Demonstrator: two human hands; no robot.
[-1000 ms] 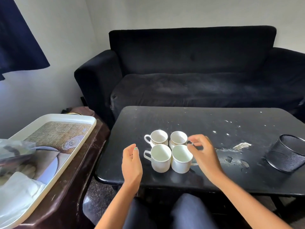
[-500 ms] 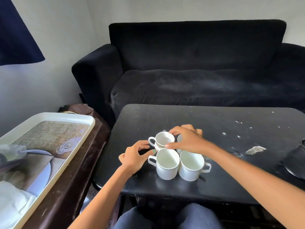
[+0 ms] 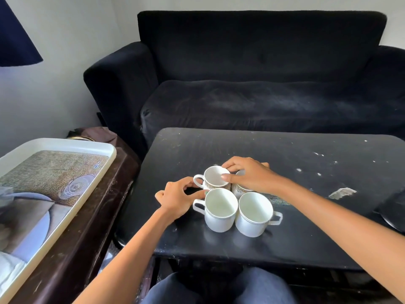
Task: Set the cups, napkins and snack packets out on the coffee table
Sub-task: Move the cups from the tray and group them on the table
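Behind the black worktop (image 3: pixel 306 194) stands a dark sofa (image 3: pixel 263 84) against a pale wall, and left of the worktop a brown side table (image 3: pixel 87 227) carries a white tray (image 3: pixel 65 143). Four white cups sit bunched together near the worktop's front edge, touching one another: a front-left cup (image 3: pixel 220 210) with its handle pointing left, a front-right cup (image 3: pixel 254 213) with its handle pointing right, a back-left cup (image 3: pixel 215 177) and a back-right cup (image 3: pixel 240 187) that is mostly hidden. The right hand (image 3: pixel 249 174) lies over the two back cups, its thumb and fingertips pinching the rim of the back-left one. The left hand (image 3: pixel 177 196) rests on the worktop just left of the cluster, fingers curled and loosely spread toward the handles of the left-hand cups; whether it actually touches one I cannot tell. By my reading the cups have reached the worktop but are still packed tight, so spacing them out is the step in hand. On the tray, at its near corner, lies something white and soft that may be the napkins (image 3: pixel 8 266); no snack packets can be made out in view. Napkins and packets therefore seem still to be laid out, leaving the task well short of done.
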